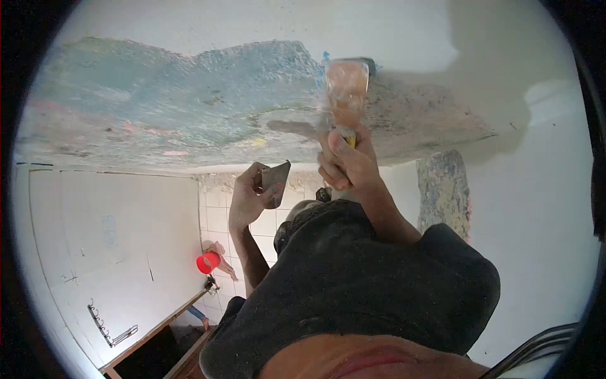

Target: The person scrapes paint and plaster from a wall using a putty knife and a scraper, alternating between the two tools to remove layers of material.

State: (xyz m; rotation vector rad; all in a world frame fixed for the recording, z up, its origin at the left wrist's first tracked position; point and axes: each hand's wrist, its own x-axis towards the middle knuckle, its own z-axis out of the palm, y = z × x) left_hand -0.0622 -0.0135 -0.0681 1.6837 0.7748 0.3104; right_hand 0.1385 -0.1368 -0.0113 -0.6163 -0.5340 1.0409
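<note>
My right hand [350, 161] is wrapped round the handle of a broad putty knife [347, 82], and a bit of yellow shows at its grip. The blade, smeared and slightly blurred, lies up against the wall [158, 88], at the border between white coating and a rough blue-grey patch. Lower and to the left, my left hand [248, 196] pinches a flat, dark grey plate [275, 185] with a slanted edge; whether it has a handle is hidden by the fingers. The plate is held away from the wall.
Another rough bare patch [444, 192] marks the wall on the right. Below left are a white door-like panel [107, 240], a hook rack [101, 325], a red bucket [207, 262] on tiles and a dark opening [151, 354]. Cables [536, 347] hang at lower right.
</note>
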